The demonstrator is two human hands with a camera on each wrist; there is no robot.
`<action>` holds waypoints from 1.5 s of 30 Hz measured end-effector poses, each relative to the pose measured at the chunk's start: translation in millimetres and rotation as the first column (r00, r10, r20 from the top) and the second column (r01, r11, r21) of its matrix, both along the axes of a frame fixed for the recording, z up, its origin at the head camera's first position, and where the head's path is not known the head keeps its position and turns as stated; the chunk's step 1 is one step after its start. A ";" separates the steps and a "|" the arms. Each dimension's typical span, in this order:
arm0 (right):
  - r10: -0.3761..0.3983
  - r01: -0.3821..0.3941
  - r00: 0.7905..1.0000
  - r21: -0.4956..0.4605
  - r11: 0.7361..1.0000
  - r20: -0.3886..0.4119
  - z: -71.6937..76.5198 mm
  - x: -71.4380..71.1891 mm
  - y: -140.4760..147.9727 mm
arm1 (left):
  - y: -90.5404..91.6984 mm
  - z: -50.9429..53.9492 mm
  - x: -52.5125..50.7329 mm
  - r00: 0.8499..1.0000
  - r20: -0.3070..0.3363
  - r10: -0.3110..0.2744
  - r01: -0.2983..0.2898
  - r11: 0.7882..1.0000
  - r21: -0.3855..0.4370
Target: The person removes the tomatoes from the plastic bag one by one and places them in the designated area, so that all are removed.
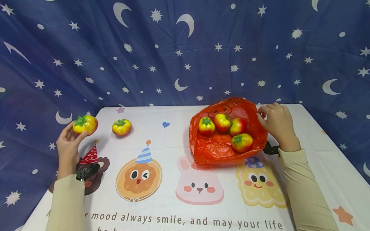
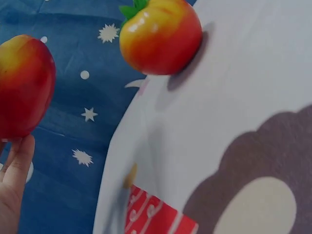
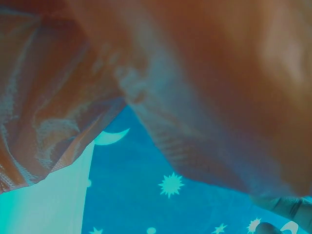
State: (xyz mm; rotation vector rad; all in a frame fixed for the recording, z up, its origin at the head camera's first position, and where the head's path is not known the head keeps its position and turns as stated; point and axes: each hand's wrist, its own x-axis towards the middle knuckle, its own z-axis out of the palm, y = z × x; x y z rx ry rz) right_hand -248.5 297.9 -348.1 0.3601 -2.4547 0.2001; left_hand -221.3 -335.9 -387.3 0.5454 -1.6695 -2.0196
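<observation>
My left hand (image 1: 68, 144) grips a yellow-red toy tomato (image 1: 87, 125) with a green leafy top, held up at the table's left edge. That same tomato (image 2: 24, 87) fills the left side of the left wrist view, fingers beneath it. Just to its right, another tomato (image 1: 122, 128) sits on the tablecloth. On the right, my right hand (image 1: 278, 123) pinches the rim of a red plastic bag (image 1: 215, 152), which lies with its mouth spread wide. Several tomatoes (image 1: 242, 142) rest inside the bag. Bag plastic (image 3: 204, 87) covers most of the right wrist view.
A white tablecloth (image 1: 167, 144) printed with cartoon figures and lettering covers the table. Behind it hangs a dark blue curtain (image 1: 162, 77) with moons and stars. Black wrist camera mounts (image 1: 87, 171) sit on both sleeves.
</observation>
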 end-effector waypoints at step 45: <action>0.000 0.000 1.000 -0.008 1.000 0.007 -0.1 -0.3 -0.8 | -14.7 -41.1 1.0 0.977 0.215 -0.006 0.015 0.999 -0.038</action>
